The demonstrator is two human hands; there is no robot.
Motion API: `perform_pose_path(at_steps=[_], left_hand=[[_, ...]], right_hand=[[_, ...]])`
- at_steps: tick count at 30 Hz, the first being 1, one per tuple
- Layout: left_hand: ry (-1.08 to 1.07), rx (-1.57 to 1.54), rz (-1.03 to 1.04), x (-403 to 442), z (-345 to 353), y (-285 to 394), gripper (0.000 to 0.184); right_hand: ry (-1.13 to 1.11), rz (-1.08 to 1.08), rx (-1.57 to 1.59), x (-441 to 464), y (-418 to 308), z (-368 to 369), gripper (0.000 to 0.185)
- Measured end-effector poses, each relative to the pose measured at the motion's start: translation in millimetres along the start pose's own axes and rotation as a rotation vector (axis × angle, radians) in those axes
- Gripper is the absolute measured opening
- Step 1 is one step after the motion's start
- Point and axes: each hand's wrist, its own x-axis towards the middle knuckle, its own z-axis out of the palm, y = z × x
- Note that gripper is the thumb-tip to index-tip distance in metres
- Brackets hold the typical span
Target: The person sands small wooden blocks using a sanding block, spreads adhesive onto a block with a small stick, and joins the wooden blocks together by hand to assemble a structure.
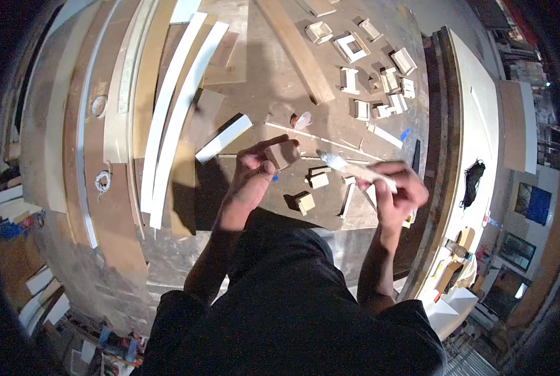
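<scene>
The left hand (250,178) pinches a small wooden block (283,155) by its sides, seemingly to leave a face clear towards the brush (336,163), which the right hand (397,188) pinches by its handle (360,172).

Left fingers (267,168) holding block (283,155), right fingers (408,182) brush (356,170)

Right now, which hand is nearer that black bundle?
Right. The right hand, holding a brush, is left of the black bundle; the left hand, holding a brown piece, is farther left.
</scene>
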Motion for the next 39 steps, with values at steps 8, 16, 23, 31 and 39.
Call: perform_pose_path(at_steps=[8, 16, 23, 31, 39], left_hand=[[-0.160, -0.147, -0.007, -34, 70, 54, 0.076], [-0.224, -0.162, 0.089, -58, 112, 65, 0.080], [-0.239, -0.087, 0.037, -74, 128, 55, 0.096], [-0.247, -0.241, 0.069, -93, 151, 44, 0.087], [-0.255, -0.181, 0.061, -117, 171, 50, 0.084]], right_hand=[[-0.129, -0.338, -0.393, -14, -97, -20, 0.017], [-0.252, -0.443, -0.464, -26, -145, -44, 0.024], [-0.279, -0.453, -0.431, -44, -163, -64, 0.027], [-0.291, -0.416, -0.527, -65, -185, -75, 0.016], [-0.168, -0.424, -0.563, -89, -192, -96, 0.012]])
